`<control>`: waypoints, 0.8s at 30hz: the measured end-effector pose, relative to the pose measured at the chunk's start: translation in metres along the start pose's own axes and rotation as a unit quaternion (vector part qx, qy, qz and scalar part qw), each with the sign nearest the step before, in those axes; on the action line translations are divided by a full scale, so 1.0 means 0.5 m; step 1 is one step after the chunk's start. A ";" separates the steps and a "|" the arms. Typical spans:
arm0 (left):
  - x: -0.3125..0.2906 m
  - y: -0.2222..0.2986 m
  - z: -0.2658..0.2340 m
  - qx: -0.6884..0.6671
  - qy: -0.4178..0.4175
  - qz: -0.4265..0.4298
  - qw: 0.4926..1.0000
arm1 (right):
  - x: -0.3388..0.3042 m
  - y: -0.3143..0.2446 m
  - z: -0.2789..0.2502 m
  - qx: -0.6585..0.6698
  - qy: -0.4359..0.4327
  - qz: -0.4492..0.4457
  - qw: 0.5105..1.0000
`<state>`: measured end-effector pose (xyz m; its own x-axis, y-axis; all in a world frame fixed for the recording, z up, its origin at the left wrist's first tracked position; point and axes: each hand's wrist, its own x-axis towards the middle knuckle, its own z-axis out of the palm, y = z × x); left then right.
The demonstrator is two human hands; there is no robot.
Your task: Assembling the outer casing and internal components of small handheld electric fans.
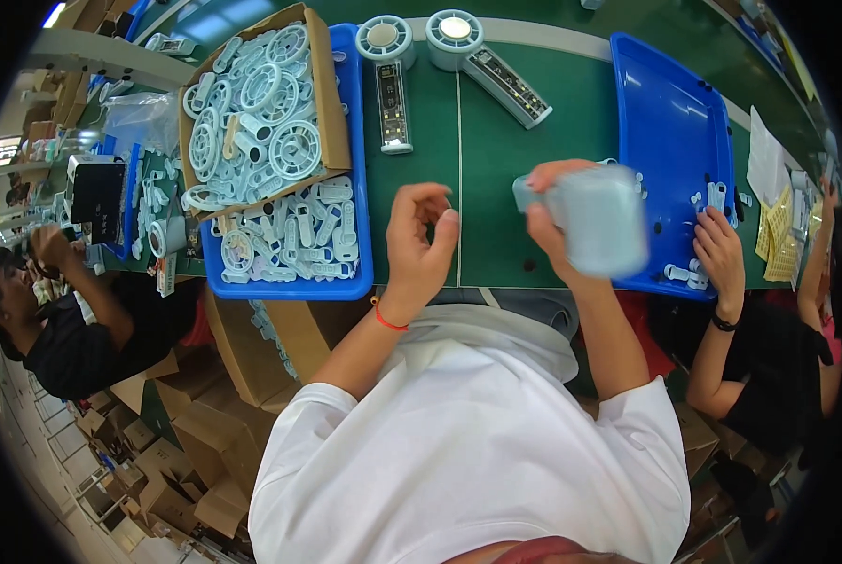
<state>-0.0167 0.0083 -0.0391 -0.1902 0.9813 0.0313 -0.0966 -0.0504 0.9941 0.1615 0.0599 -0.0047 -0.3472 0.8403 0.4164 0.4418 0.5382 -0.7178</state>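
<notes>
My right hand (554, 221) is closed around a pale blue plastic piece (607, 224) with rounded corners, held above the green bench. Motion blurs the piece, so its exact kind is unclear; a smaller pale part sticks out on the hand's left side. My left hand (421, 240) hovers near the bench's front edge with nothing in it, fingers loosely curled and thumb apart. Beyond my hands lie two handheld fan bodies, one straight (394, 103) and one slanted (505, 85), with round heads and circuit boards showing in their handles.
At left, a cardboard box (339, 103) of pale rings and covers rests on a blue tray (362, 254) holding more parts. Another blue tray (670, 122) lies at right, where a co-worker's hand (719, 249) touches small pale parts. Another person (73, 320) sits at far left.
</notes>
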 end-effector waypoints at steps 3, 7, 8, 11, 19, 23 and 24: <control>0.006 0.023 0.015 0.129 -0.066 0.036 0.989 | -0.006 0.023 0.034 0.079 0.025 0.069 0.994; -0.016 0.030 0.014 0.172 -0.071 0.145 0.972 | 0.018 -0.012 0.024 -0.080 0.083 -0.114 0.987; -0.027 0.043 0.019 0.169 -0.109 0.243 0.949 | -0.018 0.029 0.073 -0.029 0.059 -0.057 0.996; -0.054 0.050 0.026 0.164 -0.209 0.391 0.881 | -0.018 0.046 0.083 0.022 -0.004 -0.013 1.000; 0.025 0.112 0.014 0.537 -0.189 0.207 0.796 | 0.001 -0.023 0.002 -0.173 -0.155 -0.041 0.972; 0.032 0.110 0.030 0.606 -0.168 0.265 0.731 | -0.020 0.007 0.001 -0.117 -0.157 -0.048 0.980; 0.029 0.101 0.033 0.607 -0.169 0.262 0.731 | -0.029 0.012 0.007 -0.122 -0.130 -0.071 0.981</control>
<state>-0.0083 0.0230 0.0134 0.3821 0.8864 0.2615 0.8798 -0.4355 0.1904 0.1663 0.0510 -0.0170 -0.6043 0.7282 0.3234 0.5478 0.6744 -0.4950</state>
